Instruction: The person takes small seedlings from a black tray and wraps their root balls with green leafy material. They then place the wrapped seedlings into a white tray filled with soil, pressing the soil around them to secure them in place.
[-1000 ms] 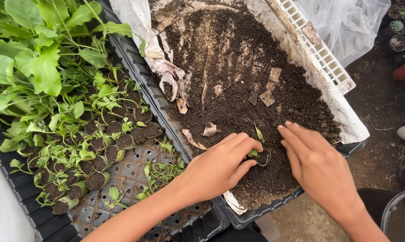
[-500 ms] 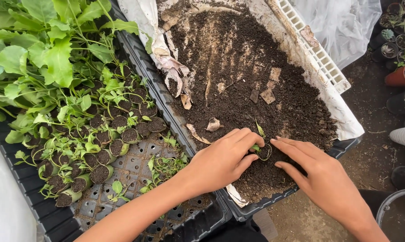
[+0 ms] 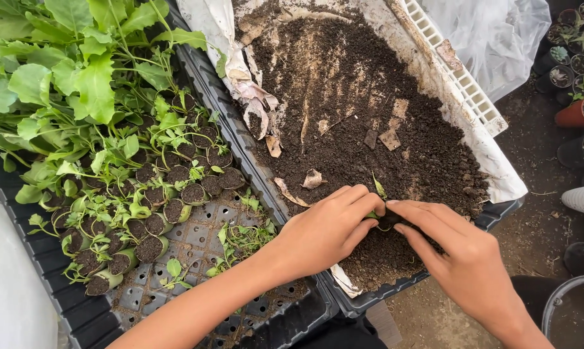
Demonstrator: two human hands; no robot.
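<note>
Dark crumbly potting soil (image 3: 363,136) is filling the white-lined black plastic tray (image 3: 492,210), and that tray is serving as the landmark for everything else. At its near edge the left hand (image 3: 327,232) and the right hand (image 3: 457,258) are meeting over a small green seedling (image 3: 377,194); the left hand is curling its fingers (image 3: 353,197) around the seedling's base, and the right hand is pressing its fingertips (image 3: 398,207) together against the same spot, so both appear to be pinching soil about the roots (the cup or plug underneath is hidden by the fingers, so I cannot tell what is wrapping it). Just left of the tray, a black perforated plastic seedling flat (image 3: 195,239) is holding rows of small soil-filled green cups (image 3: 153,220), already potted and sprouting, with taller leafy green plants (image 3: 66,77) crowding behind them. Roughly half of that flat's near part is showing bare cells, and a loose bunch of bare seedlings (image 3: 240,239) is lying there unpotted, so the work is looking well under way but far from finished. Right of the tray, a white slotted plastic crate (image 3: 460,77) is leaning along its edge.
</note>
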